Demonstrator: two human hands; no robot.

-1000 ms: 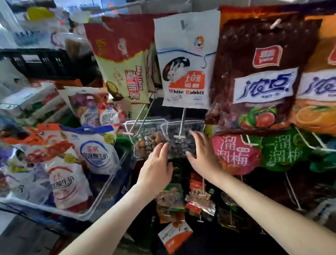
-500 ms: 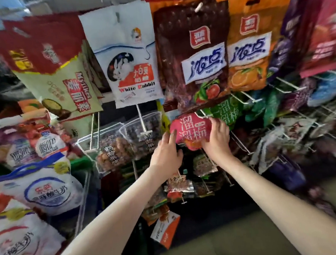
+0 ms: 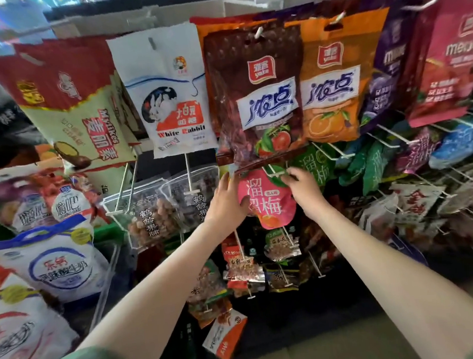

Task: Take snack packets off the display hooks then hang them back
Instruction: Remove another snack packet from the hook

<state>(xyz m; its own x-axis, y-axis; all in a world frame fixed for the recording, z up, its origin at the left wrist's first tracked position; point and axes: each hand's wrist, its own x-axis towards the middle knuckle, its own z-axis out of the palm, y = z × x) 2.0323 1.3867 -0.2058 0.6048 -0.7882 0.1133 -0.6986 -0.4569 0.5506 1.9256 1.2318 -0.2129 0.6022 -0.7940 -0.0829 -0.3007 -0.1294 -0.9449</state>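
A pink snack packet (image 3: pixel 266 202) with white characters hangs in the middle row of the display, under a dark red candy bag (image 3: pixel 256 97). My left hand (image 3: pixel 227 200) holds the packet's left edge, thumb on its front. My right hand (image 3: pixel 305 190) grips its upper right corner, fingers curled by the white wire hook (image 3: pixel 274 171). The packet's top is partly hidden behind the dark red bag's lower edge.
A green packet (image 3: pixel 314 166) hangs just right of the pink one. Clear bags of dried fruit (image 3: pixel 158 217) hang to the left. White hooks (image 3: pixel 389 137) jut out at right. Small packets (image 3: pixel 243 267) hang below. Large milk bags (image 3: pixel 54 267) sit in a bin at left.
My view swung right along the rack. Both hands left the clear dried-fruit bags and moved onto the pink packet, which they now hold at both sides.
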